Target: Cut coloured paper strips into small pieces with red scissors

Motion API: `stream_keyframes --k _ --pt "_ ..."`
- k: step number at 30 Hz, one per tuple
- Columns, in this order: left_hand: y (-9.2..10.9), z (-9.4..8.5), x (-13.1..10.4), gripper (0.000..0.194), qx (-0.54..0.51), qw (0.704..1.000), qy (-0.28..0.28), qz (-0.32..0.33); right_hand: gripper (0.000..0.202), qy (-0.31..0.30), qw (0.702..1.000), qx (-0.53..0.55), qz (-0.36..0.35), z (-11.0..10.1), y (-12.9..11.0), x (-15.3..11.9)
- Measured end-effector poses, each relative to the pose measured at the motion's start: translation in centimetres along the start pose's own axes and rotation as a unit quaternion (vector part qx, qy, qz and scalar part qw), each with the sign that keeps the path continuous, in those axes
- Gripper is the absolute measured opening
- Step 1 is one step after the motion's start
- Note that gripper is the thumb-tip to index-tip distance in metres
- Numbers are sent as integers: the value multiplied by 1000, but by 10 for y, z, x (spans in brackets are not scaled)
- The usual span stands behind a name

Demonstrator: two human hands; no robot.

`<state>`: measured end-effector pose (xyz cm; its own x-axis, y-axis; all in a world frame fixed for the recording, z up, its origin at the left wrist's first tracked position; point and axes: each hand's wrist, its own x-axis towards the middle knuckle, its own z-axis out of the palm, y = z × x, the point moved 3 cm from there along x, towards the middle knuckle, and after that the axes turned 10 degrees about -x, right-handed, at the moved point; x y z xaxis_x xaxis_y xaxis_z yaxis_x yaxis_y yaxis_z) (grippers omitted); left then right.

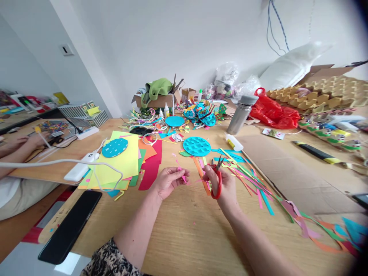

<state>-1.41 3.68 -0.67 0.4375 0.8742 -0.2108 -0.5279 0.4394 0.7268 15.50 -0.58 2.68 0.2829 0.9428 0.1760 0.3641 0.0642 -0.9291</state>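
Note:
Between the thumb and fingers of my left hand (171,181) is a small piece of pink paper (182,174). My right hand (226,188) grips red-handled scissors (217,184), their blades pointing up and away from me. The two hands are a short way apart, low over the table. Beyond them lies a blue paper oval (196,147) with a pattern of raised, folded squares, a green piece sticking out at its left. Orange and pink paper strips (201,176) lie between and behind my hands. Tiny pink scraps dot the wood below.
Coloured paper sheets (123,165), a dotted blue oval (114,148), a white power strip (81,167) and a black phone (70,227) are on the left. Rightward are many paper strips (253,172), a glue bottle (234,142), a steel flask (242,115), cardboard (299,172) and a utility knife (316,151). Another person's arm (21,151) rests far left.

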Motion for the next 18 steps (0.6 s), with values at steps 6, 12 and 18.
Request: stream_keyframes --k 6,12,18 --pt "2 3 -2 26 -15 1000 -3 5 37 -13 1000 -16 -15 4 5 1" --pt "2 1 -1 26 -28 1000 -1 8 35 5 1000 2 -22 1 -1 2" --pt "2 -1 0 23 -45 999 16 11 34 70 997 35 -16 -5 2 1"
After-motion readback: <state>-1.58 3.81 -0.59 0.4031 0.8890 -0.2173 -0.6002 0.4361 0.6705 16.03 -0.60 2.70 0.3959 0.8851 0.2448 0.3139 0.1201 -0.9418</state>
